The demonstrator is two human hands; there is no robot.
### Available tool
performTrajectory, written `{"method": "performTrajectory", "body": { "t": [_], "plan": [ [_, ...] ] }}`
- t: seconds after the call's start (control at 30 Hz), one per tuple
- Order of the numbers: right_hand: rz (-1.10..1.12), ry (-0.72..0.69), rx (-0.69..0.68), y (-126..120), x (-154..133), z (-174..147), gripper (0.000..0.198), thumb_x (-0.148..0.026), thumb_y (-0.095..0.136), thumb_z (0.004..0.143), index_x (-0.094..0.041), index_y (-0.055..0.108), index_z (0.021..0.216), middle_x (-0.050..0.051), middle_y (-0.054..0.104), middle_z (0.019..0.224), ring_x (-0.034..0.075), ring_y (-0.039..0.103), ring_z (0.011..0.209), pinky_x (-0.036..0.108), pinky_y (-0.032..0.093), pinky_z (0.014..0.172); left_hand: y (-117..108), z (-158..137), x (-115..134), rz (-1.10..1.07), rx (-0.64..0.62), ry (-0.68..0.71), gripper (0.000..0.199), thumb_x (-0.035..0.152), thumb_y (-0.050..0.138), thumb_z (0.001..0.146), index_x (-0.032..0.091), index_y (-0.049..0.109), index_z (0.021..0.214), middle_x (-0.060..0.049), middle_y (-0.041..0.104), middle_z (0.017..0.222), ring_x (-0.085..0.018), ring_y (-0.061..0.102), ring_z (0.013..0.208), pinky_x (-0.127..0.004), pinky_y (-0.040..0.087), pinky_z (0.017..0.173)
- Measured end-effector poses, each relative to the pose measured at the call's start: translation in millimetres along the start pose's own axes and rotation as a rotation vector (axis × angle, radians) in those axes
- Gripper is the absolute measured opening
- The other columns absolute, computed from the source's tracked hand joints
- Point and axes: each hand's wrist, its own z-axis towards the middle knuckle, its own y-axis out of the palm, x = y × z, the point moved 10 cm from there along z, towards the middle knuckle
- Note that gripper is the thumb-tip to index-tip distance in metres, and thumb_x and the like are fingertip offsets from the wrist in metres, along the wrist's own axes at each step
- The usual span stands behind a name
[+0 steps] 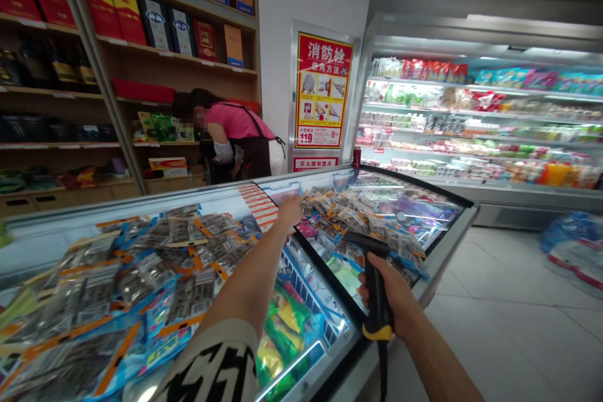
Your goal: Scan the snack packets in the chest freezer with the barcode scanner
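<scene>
My right hand [393,292] is wrapped round the grip of a black and yellow barcode scanner [377,282], its cable hanging down. The scanner head is over the right part of a chest freezer [325,383]. My left arm stretches across the freezer, and my left hand [291,208] is at the near-left edge of a pile of small clear packets with orange and blue edges [358,213]. Its fingers are too small and partly hidden to show whether they grip a packet. More such packets [188,245] lie heaped on the left part of the freezer top.
Green and yellow bags [287,326] lie under the glass in a blue wire basket. A red can [357,157] stands on the far rim. Behind the freezer, a person in a pink top [238,122] bends toward shelves [174,69]. A lit refrigerated display [471,113] runs along the right.
</scene>
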Motion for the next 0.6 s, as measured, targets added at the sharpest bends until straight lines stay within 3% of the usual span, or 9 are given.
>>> {"method": "performTrajectory", "body": {
  "t": [0.17,0.3,0.43,0.5,0.6],
  "plan": [
    [-0.048,-0.003,0.007,-3,0,5,0.023,-0.039,0.053,0.072,-0.018,0.051,0.079,-0.005,0.049,0.044,0.008,0.044,0.031,0.018,0.034,0.028,28,13,-11,-0.107,-0.105,-0.052,0.044,0.018,0.047,0.071,0.017,0.048,0.115,-0.013,0.05,0.12,-0.028,0.04,0.114,-0.045,0.028,0.092],
    [-0.069,-0.023,0.021,0,0,5,0.024,-0.04,0.054,0.071,-0.017,0.051,0.079,-0.004,0.051,0.045,0.008,0.044,0.032,0.018,0.036,0.028,24,5,-4,-0.248,-0.102,0.034,0.035,0.004,0.055,0.056,0.017,0.064,0.088,-0.01,0.063,0.096,-0.024,0.051,0.099,-0.034,0.034,0.089],
    [-0.07,-0.046,0.026,7,-1,1,0.023,-0.039,0.054,0.071,-0.017,0.05,0.077,-0.004,0.051,0.045,0.008,0.044,0.031,0.018,0.036,0.027,21,-13,5,-0.491,-0.19,0.057,0.025,0.0,0.053,0.051,0.019,0.065,0.059,-0.003,0.065,0.067,-0.019,0.058,0.076,-0.027,0.041,0.076],
    [-0.067,-0.048,0.018,10,-1,-3,0.022,-0.038,0.053,0.071,-0.017,0.049,0.076,-0.004,0.051,0.044,0.008,0.043,0.031,0.019,0.036,0.027,15,-26,10,-0.57,-0.205,0.074,0.019,0.003,0.055,0.053,0.02,0.063,0.053,-0.002,0.065,0.068,-0.018,0.057,0.077,-0.027,0.041,0.077],
    [-0.067,-0.044,0.004,13,0,-9,0.022,-0.038,0.053,0.072,-0.018,0.048,0.076,-0.005,0.05,0.044,0.009,0.044,0.031,0.019,0.036,0.027,-4,-48,3,-0.455,-0.038,-0.013,0.008,0.016,0.063,0.055,0.019,0.063,0.062,-0.006,0.063,0.089,-0.023,0.052,0.094,-0.03,0.037,0.083]
  ]
}}
